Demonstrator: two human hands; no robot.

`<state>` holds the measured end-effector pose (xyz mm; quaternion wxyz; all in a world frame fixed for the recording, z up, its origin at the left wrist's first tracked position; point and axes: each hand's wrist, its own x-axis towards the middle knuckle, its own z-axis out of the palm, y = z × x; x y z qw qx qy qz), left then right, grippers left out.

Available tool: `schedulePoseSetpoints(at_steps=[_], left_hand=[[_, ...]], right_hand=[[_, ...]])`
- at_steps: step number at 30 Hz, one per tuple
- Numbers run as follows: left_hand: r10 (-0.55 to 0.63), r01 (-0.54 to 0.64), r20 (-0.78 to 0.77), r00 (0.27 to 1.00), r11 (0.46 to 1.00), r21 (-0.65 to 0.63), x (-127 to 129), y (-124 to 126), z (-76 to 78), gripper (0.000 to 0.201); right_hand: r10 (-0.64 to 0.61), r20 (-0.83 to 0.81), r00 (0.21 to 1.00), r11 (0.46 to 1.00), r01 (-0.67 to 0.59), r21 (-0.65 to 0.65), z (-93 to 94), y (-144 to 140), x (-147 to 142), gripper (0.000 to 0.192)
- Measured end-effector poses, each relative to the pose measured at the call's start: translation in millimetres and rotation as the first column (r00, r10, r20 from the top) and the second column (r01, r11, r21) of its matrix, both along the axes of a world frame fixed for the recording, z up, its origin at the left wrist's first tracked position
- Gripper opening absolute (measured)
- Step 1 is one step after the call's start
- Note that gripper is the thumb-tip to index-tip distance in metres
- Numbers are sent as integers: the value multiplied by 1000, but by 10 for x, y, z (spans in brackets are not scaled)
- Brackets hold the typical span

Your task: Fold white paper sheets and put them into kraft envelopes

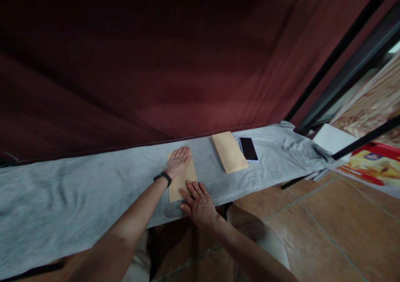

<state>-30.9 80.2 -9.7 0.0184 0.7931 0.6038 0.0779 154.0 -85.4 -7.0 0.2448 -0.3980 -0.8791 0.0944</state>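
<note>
A flat tan paper piece [185,183], perhaps an envelope or paper bag, lies on the grey cloth [131,178] in front of me. My left hand [178,161] rests flat across its far end, fingers stretched out and pointing away to the right. Over its near right edge lies my right hand [199,203], palm down with the fingers spread. Neither hand grasps anything. To the right sits a neat stack of the same tan paper pieces [230,153], apart from both hands. Parts of the sheet are hidden beneath my palms and fingers.
A dark-screened phone [248,149] lies just right of the stack. Dark red fabric [200,86] hangs along the back edge. Black metal bars [340,51] slant at the right, near a white box [336,138] and a colourful printed carton [375,163]. Tiled floor [318,219] shows below.
</note>
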Motion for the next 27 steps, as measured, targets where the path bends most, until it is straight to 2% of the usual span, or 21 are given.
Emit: schedulePoseSetpoints(at_steps=[3, 6, 12, 17, 21, 27], left_hand=[[8, -8, -13, 1000, 1000, -5, -20, -137, 0, 61], [6, -6, -27, 1000, 1000, -13, -69, -412, 1, 60], [-14, 13, -65, 998, 1000, -17, -84, -1240, 8, 58], [-119, 122, -76, 990, 992, 37, -48, -1819, -6, 56], [-114, 118, -72, 991, 992, 55, -119, -2045, -8, 59], [-66, 69, -61, 996, 997, 46, -157, -2204, 31, 63]], right_hand=[[-23, -18, 1000, 1000, 24, 11, -30, -9, -15, 57], [-41, -34, 999, 999, 42, 22, -65, -8, -18, 60], [-86, -33, 996, 996, 86, 12, -91, -3, 16, 64], [-120, -27, 992, 992, 120, 25, -84, -34, 94, 61], [-141, 3, 990, 989, 141, 40, -73, -52, 214, 60], [-160, 22, 987, 985, 158, 63, -55, -69, 333, 58]])
